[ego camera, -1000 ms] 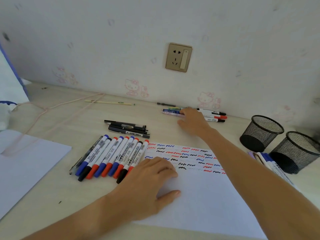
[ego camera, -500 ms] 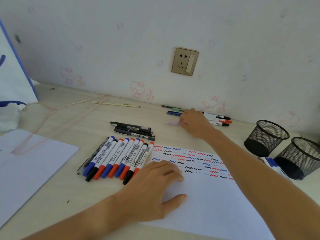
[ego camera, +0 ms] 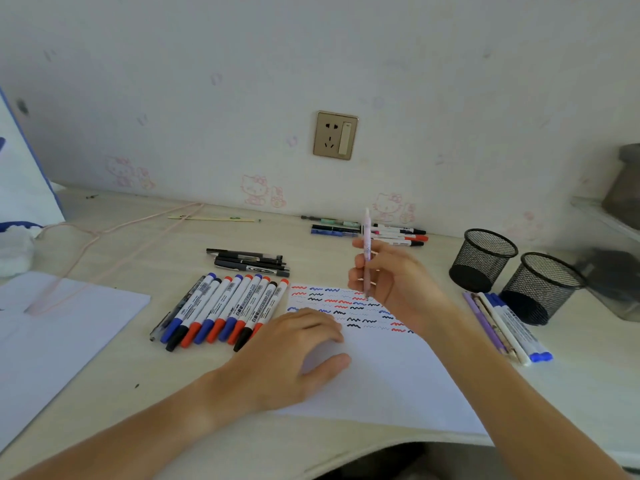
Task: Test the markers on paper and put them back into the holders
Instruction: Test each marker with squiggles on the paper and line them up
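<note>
Right hand [ego camera: 398, 282]: fingers curled round a pale pink pen [ego camera: 366, 244], held close to upright, tip down over the scribbled far edge of the test sheet [ego camera: 381, 368]; contact of tip with paper cannot be told. Left hand [ego camera: 291, 355]: fingers loosely spread and nearly straight, pressed flat on the sheet's left part, thumb out to the right, nothing gripped.

Sheet lying on the desk [ego camera: 104, 393], marked along its far portion with rows of red, blue and black squiggles [ego camera: 341, 306].

Just left of the sheet: row of whiteboard markers [ego camera: 225, 308] side by side, caps in blue, red and black pointing near. Beyond that row: small pile of black pens [ego camera: 249, 261]. Against the far wall, beyond the right hand: further cluster of pens and markers [ego camera: 388, 232].

To the right: two black mesh holders [ego camera: 483, 259] standing upright, touching or nearly so; no markers visible in either. Just near of the holders, right of the sheet: several markers and pens [ego camera: 505, 327] lying parallel, blue caps toward the near side.

Far left: second white sheet [ego camera: 52, 327] with a pink cord [ego camera: 104, 233] across it. On the wall: socket plate [ego camera: 335, 135].
</note>
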